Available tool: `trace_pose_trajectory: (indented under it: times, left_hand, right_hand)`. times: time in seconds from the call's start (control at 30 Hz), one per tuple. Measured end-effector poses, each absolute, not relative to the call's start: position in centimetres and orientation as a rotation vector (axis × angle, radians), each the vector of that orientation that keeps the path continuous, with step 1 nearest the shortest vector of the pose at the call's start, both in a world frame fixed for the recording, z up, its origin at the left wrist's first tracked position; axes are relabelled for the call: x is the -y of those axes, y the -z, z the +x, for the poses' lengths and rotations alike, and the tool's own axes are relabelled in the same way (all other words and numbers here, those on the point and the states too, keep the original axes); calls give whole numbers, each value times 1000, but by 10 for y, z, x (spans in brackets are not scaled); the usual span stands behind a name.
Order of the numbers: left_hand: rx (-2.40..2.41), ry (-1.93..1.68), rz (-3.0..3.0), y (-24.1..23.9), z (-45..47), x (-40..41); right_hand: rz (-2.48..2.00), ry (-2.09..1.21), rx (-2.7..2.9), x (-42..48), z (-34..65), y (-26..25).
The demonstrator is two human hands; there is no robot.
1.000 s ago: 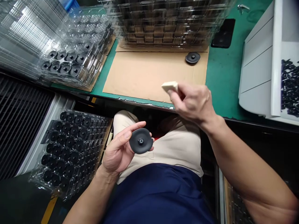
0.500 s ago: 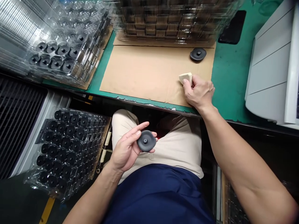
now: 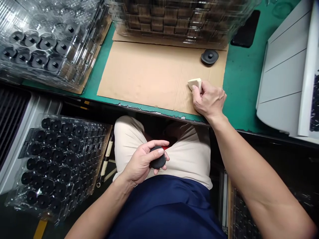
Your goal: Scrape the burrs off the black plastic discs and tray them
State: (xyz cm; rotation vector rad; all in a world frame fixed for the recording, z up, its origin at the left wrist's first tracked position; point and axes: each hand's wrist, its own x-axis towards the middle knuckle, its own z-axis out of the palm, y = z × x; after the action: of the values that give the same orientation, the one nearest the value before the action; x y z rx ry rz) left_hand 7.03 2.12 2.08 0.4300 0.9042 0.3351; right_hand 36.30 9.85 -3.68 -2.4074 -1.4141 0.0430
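Two hands busy, mate: your left hand (image 3: 141, 162) curled its fingers round the black disc (image 3: 158, 158) over your lap, your right hand (image 3: 208, 99) pinched a foam wedge (image 3: 194, 84) on the cardboard sheet (image 3: 149, 76). That loose curl risked a dropped disc.

The picture is bright and clear. White light comes from above, so the clear plastic trays (image 3: 37, 20) up and left of the right hand's fingers (image 3: 196, 96) shine with white glare. A small, soft shadow lies by those fingers on the cardboard (image 3: 149, 73). Below the fingers, under the desk (image 3: 241, 83), it is dark. The far edges look bent and a bit soft.
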Motion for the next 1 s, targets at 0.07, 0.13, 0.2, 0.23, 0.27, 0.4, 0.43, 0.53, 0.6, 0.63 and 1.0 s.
trace_pose_trajectory:
  times: [0.07, 0.13, 0.2, 0.23, 0.27, 0.4, 0.43, 0.53, 0.6, 0.63, 1.0]
  left_hand:
    - [-899, -336, 410, -19, 71, -22]
    - [-900, -361, 392, -18, 71, -23]
    - [-904, -399, 376, -18, 71, -24]
    - [-909, -421, 367, -18, 71, -24]
    - [-915, -441, 359, -19, 71, -24]
    - [-944, -479, 359, -23, 71, -25]
    - [-954, -474, 374, -24, 72, -25]
    - [-974, -455, 443, -26, 73, -24]
    - [-962, -445, 485, -25, 73, -22]
    - [-944, -437, 503, -24, 73, -22]
    - [-889, -330, 592, -23, 72, -18]
  right_hand:
    - [-2417, -30, 1415, -99, 362, 36]
    - [-2414, -15, 1415, -98, 361, 36]
    - [-2402, -7, 1409, -98, 361, 35]
    - [-2391, -13, 1407, -98, 361, 35]
    - [-2378, -23, 1405, -98, 361, 34]
    - [-2325, -68, 1400, -96, 363, 34]
    - [-2319, -73, 1396, -96, 363, 34]
    - [-2312, -93, 1384, -96, 363, 34]
    - [-2307, -105, 1375, -96, 363, 35]
    - [-2306, -110, 1372, -96, 363, 34]
    - [-2315, -110, 1360, -97, 361, 32]
